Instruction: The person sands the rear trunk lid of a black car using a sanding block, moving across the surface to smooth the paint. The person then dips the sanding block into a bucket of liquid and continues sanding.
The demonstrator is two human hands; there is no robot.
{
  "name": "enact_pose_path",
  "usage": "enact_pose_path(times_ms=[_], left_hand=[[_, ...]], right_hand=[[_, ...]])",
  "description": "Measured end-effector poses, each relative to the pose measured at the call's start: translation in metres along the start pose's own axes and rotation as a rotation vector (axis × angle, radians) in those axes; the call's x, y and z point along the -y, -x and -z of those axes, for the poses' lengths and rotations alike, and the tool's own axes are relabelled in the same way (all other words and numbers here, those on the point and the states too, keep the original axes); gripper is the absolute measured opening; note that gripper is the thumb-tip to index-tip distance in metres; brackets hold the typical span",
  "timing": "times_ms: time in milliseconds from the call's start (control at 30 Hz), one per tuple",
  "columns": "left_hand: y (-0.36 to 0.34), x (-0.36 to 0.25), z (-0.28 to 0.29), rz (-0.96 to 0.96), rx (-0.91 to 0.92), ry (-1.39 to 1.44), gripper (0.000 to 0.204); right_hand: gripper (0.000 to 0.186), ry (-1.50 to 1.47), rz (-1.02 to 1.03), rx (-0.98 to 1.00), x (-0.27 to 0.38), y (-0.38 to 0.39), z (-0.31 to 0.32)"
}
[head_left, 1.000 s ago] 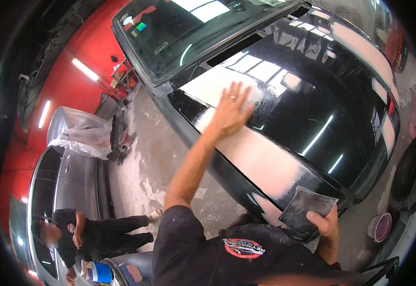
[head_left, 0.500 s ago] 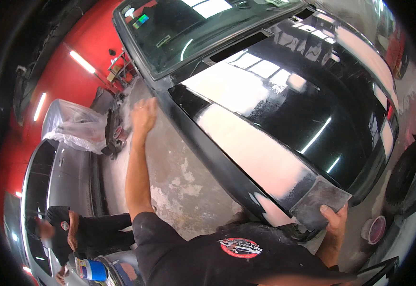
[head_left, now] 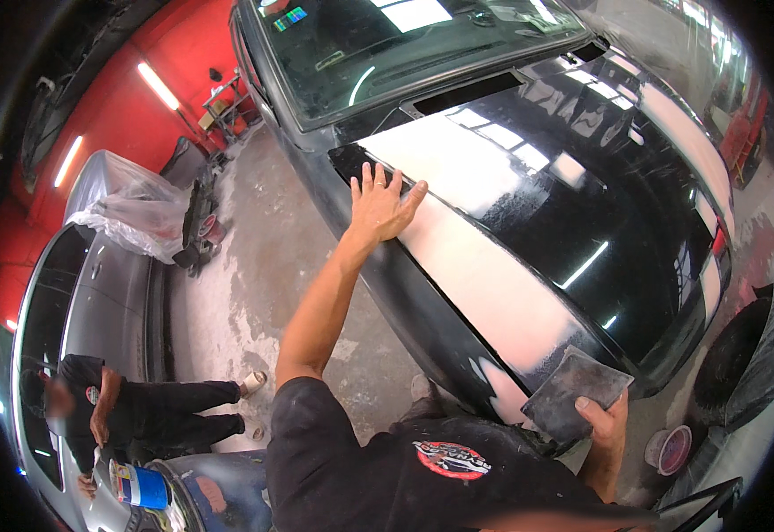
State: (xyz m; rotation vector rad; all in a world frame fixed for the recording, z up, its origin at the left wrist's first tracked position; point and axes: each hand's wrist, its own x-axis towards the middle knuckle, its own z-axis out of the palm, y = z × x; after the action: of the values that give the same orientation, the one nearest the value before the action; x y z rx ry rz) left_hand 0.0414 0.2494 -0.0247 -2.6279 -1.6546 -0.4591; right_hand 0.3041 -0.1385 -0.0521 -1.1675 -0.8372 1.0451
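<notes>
My left hand rests with spread fingers on the car's body, at the pinkish-white primed strip along the near side of the black hood. My right hand grips a flat, dark grey rectangular sheet, which looks like sandpaper; my thumb lies on top and the other fingers are hidden beneath. The sheet is at the front end of the primed strip, partly in front of it. Whether it touches the paint, I cannot tell.
At lower left a person in dark clothes stands by a grey car, near a blue and white container. Plastic sheeting covers something behind. A pinkish tub and a tyre stand at right.
My left hand has swung right from over the floor and come down on the car's near edge. My right hand still holds the grey sheet. The whole view has shifted slightly.
</notes>
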Motion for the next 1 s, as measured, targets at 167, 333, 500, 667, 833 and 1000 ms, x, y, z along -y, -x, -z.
enact_pose_path(times_ms=[167,333,500,667,833,1000], left_hand=[[0.01,-0.02,0.013,-0.008,-0.018,-0.022,0.077],[0.052,-0.026,0.04,-0.229,-0.228,0.378,0.057],[0.143,-0.036,0.047,-0.344,-0.069,1.173,0.051],[0.202,-0.073,0.015,-0.214,0.49,1.573,0.055],[0.208,-0.031,-0.006,-0.116,0.317,1.532,0.032],[0.204,0.072,-0.02,0.101,0.207,1.788,0.024]], right_hand=[[0.038,-0.059,-0.044,-0.048,-0.006,0.003,0.001],[0.038,-0.025,0.007,-0.087,-0.008,-0.003,-0.004],[0.039,0.011,0.076,-0.021,0.0,-0.027,-0.021],[0.041,0.222,-0.117,0.273,0.002,-0.06,-0.075],[0.047,0.458,-0.231,0.47,0.018,-0.097,-0.124],[0.05,0.547,-0.041,0.156,0.071,-0.152,-0.151]])
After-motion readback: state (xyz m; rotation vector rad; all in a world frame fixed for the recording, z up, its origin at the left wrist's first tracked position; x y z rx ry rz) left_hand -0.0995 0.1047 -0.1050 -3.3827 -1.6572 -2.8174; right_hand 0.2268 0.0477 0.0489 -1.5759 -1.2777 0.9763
